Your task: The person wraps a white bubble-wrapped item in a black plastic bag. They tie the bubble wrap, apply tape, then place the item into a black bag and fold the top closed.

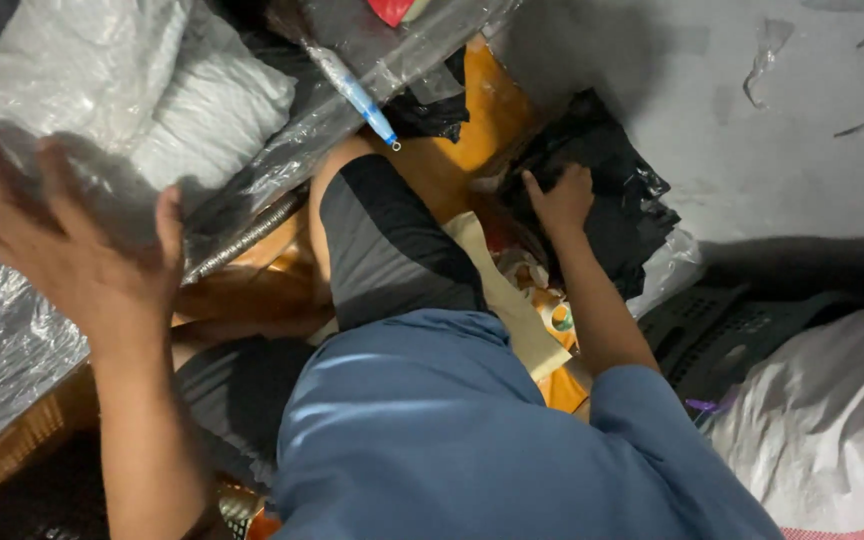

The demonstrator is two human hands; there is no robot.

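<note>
**Reaching into clutter with both hands**

Spreading wide, the left hand (72, 240) presses flat on clear plastic sheeting (12, 330) over white sacks (152, 90). A blue-capped tube (357, 95) lies above the bent knee (382, 240). Further right, the right hand (560, 200) closes narrowly on a crumpled black plastic bag (617, 195) beside the grey floor (792, 150).

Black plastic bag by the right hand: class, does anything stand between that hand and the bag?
Nothing visible does. The right hand already rests on the black plastic bag, fingers on its crumpled surface.
</note>
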